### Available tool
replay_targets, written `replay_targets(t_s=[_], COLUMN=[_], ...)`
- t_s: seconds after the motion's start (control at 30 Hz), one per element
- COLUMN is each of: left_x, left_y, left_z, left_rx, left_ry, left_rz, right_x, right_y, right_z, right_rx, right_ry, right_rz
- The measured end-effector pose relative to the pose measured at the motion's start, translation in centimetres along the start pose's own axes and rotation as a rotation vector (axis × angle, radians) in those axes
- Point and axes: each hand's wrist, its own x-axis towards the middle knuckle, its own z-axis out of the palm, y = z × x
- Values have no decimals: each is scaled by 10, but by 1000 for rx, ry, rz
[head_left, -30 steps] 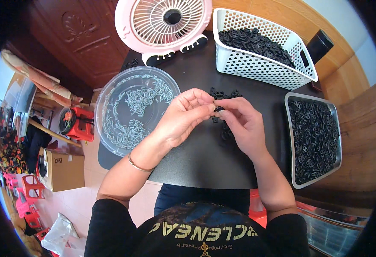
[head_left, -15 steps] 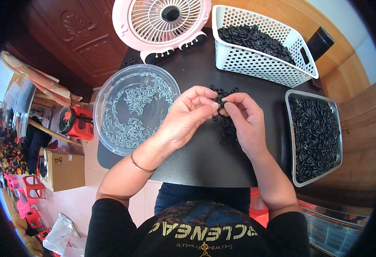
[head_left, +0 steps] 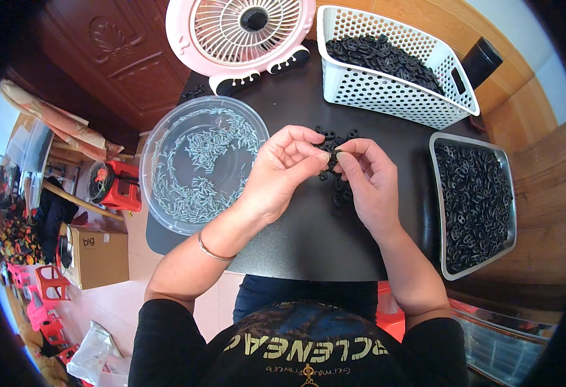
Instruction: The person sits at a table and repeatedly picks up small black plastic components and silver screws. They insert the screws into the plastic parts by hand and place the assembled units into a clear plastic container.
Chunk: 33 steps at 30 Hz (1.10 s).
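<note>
My left hand point(head_left: 276, 174) and my right hand point(head_left: 373, 184) meet over the middle of the dark table, fingertips almost touching. Both are closed in a pinch on a small black plastic piece point(head_left: 334, 157), mostly covered by the thumbs and fingers. Whether a metal pin sits between them too, I cannot make out. Just behind and under the fingers lies a loose pile of black two-holed plastic pieces point(head_left: 342, 192). Left of my left hand stands a round clear tub point(head_left: 148, 190) with many small silvery pins or screws point(head_left: 208, 148) in it.
A pink fan point(head_left: 196, 48) stands at the back. At back right is a white perforated basket point(head_left: 386, 106) of black pieces, with a black cylinder point(head_left: 482, 62) beyond it. A metal tray point(head_left: 436, 213) of similar pieces sits right. A cardboard box point(head_left: 105, 261) stands on the floor left.
Both hands stay in nearly the same place, still pinching together. The fingertips have shifted only slightly, and the view has moved a little.
</note>
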Motion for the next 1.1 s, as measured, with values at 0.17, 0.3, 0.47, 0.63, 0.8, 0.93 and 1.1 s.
replay_targets(t_s=[0.17, 0.3, 0.47, 0.63, 0.8, 0.93, 1.1], left_x=[0, -2, -1, 1, 0, -1, -1], left_y=[-5, -6, -3, 2, 2, 4, 4], left_z=[4, 6, 11, 7, 2, 4, 4], left_rx=[40, 134, 173, 251, 339, 370, 399], left_ry=[43, 66, 80, 72, 37, 45, 49], left_rz=[94, 168, 196, 137, 47, 20, 2], right_x=[-2, -1, 2, 2, 1, 1, 1], right_y=[4, 8, 6, 7, 6, 8, 10], right_z=[3, 5, 3, 2, 1, 2, 2], right_rx=[-59, -96, 12, 5, -27, -46, -49], right_ry=[66, 66, 71, 74, 71, 68, 65], right_rz=[4, -16, 49, 15, 5, -27, -36])
